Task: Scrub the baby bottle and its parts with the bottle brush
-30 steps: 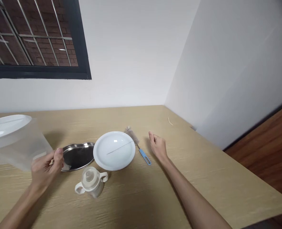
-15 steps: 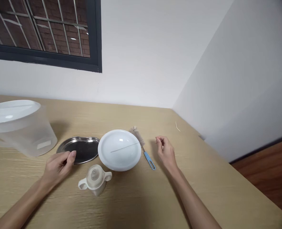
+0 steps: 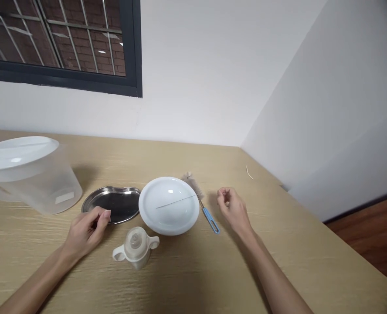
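Observation:
My left hand point(image 3: 88, 230) is closed over the near-left rim of a kidney-shaped steel tray point(image 3: 123, 208), thumb against the curled fingers and nothing showing in them. A white feeding bottle point(image 3: 136, 247) with two handles and a clear teat cap stands upright just right of it. In the middle, a thin metal rod point(image 3: 177, 201) lies across a white bowl point(image 3: 169, 220). A bottle brush point(image 3: 209, 218) with a blue handle rests beside the bowl's right edge. Further right, my right hand point(image 3: 233, 208) hovers or rests by the brush, fingers curled and thumb touching them, apparently holding nothing.
A large translucent lidded pitcher point(image 3: 49, 187) stands on the left of the wooden table point(image 3: 232, 279). One small bent pale strip point(image 3: 249, 173) lies near the right back edge. White walls border the table behind, with a barred window point(image 3: 82, 39) at upper left.
The view has shifted slightly, so everything sits a little further right. Both hands keep nearly the same places and closed shapes; the objects stay put.

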The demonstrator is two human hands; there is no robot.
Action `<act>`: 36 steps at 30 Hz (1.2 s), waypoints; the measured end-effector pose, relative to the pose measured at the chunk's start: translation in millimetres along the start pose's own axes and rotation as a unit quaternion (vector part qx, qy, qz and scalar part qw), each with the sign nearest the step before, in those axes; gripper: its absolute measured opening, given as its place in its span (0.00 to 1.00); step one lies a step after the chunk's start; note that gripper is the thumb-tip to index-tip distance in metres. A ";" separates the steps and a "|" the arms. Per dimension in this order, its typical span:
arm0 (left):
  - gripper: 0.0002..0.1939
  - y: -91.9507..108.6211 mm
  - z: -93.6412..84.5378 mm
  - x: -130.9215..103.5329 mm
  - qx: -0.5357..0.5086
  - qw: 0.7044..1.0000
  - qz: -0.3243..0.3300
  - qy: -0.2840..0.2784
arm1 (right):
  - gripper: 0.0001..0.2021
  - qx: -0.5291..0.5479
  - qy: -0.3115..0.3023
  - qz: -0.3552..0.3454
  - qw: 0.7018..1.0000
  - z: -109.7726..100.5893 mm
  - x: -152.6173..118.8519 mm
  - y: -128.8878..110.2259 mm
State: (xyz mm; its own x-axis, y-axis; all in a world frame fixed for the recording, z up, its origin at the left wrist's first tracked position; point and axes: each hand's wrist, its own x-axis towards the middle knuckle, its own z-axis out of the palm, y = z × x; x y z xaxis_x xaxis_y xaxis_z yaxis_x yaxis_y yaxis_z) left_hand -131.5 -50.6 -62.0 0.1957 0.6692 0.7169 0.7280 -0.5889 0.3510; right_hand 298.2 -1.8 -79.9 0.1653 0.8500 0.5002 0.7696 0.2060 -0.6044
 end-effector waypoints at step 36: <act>0.26 -40.3 -45.9 16.2 0.114 0.946 -0.292 -0.076 | 0.13 0.047 0.020 0.043 0.998 4.2 -3.6 1.5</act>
State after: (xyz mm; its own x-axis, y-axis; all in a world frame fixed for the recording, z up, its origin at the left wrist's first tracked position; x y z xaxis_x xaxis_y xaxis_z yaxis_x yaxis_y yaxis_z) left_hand -187.9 -36.9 -36.9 -0.2052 0.9177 0.3401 0.8606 0.0037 0.5092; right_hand 296.1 -2.6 -85.2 0.2541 0.8464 0.4681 0.6908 0.1798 -0.7003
